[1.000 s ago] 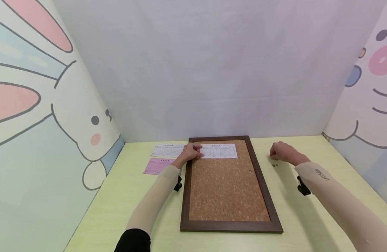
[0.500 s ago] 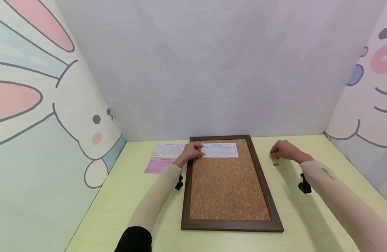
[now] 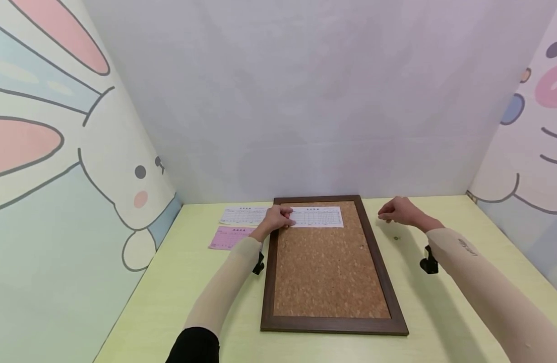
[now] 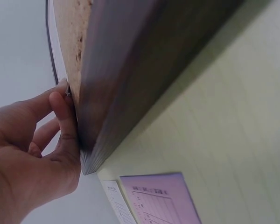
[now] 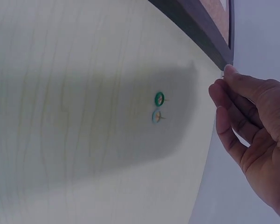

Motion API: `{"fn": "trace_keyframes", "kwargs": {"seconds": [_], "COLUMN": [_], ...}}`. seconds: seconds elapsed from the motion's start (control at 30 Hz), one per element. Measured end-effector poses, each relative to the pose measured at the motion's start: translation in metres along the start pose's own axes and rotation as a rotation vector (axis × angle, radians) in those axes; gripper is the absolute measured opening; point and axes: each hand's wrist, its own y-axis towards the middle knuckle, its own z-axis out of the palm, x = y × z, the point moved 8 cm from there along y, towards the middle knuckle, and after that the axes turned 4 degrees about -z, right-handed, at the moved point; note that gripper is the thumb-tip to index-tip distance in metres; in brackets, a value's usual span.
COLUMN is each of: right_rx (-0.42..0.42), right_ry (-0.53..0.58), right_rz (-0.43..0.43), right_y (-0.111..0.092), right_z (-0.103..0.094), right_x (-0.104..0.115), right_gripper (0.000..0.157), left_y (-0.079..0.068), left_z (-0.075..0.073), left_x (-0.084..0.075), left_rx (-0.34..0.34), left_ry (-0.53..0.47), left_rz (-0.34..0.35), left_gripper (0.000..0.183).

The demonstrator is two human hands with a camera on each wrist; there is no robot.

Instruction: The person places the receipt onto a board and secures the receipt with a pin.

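Observation:
A white printed form (image 3: 318, 217) lies across the top of a cork board (image 3: 330, 272). My left hand (image 3: 276, 218) holds the form's left end with thumb and fingertips, over the frame's left side. In the left wrist view, a small shiny bit shows beside the fingertips of that hand (image 4: 42, 144); its kind is unclear. To the right of the board, my right hand (image 3: 399, 210) is raised above the table. In the right wrist view, its thumb and forefinger pinch a tiny thing, apparently a thumbtack (image 5: 223, 74), mostly hidden. A green thumbtack (image 5: 159, 99) and a pale blue thumbtack (image 5: 157, 116) lie below.
Left of the board lie another white form (image 3: 243, 216) and a pink form (image 3: 228, 238), partly behind the left arm. The board's dark brown frame (image 3: 334, 324) stands above the pale table (image 3: 169, 302). A grey-white wall (image 3: 314, 126) rises behind.
My right hand has lifted off the table near the thumbtacks and moved slightly left, towards the board, with fingertips pinched. The left hand stays on the form.

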Motion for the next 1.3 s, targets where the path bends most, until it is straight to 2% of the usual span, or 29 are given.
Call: {"fn": "trace_keyframes", "kwargs": {"seconds": [0.27,0.57,0.83,1.03,1.17,1.3], "right_rx": [-0.085,-0.116,-0.115,-0.123,-0.100,-0.080], "right_ry": [0.090,0.142,0.148,0.135,0.145,0.165], "right_rz": [0.021,0.025,0.030,0.033,0.024,0.064], "right_y": [0.010,0.029,0.051,0.075,0.090,0.103], "right_z": [-0.007,0.007,0.016,0.032,0.042,0.052], "right_x": [0.012,0.026,0.039,0.055,0.064,0.070], "right_gripper": [0.025,0.025,0.024,0.021,0.020,0.020], "left_y": [-0.001,-0.003,-0.002,-0.003,-0.003,-0.001], "left_z": [0.001,0.000,0.003,0.000,0.000,0.000], "left_x": [0.001,0.010,0.004,-0.001,-0.005,-0.007], "left_rx": [0.013,0.007,0.021,0.019,0.015,0.008], "left_ry": [0.007,0.030,0.031,0.041,0.059,0.074], "left_rz": [0.008,-0.009,-0.020,-0.001,0.020,0.032], "left_gripper": [0.044,0.044,0.046,0.045,0.044,0.043]}}
